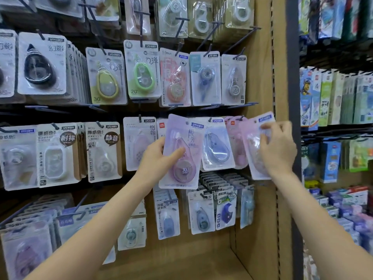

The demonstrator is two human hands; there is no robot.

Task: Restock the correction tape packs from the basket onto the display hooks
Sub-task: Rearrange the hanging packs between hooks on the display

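Two bare forearms are raised from the bottom of the view toward a wall of hooks hung with correction tape packs. A lilac pack is held by the left hand, with the thumb laid across its clear front and the fingers hidden behind the card. A pale pink pack is pinched near its top right corner by the right hand, fingers curled over the upper edge. Both packs are held in front of the middle row, on either side of a hanging blue pack. The basket is not in view.

To hang a pack well, its small punched hole, near the top centre, would likely need to be lined up with a hook tip and the card kept square while it is slid back. Matching each pack to its own design seems wise.

The lilac pack's long axis is nearly upright, its top tipped slightly left, the printed face toward the camera. The pink pack is also upright, its top tipped left, facing outward.
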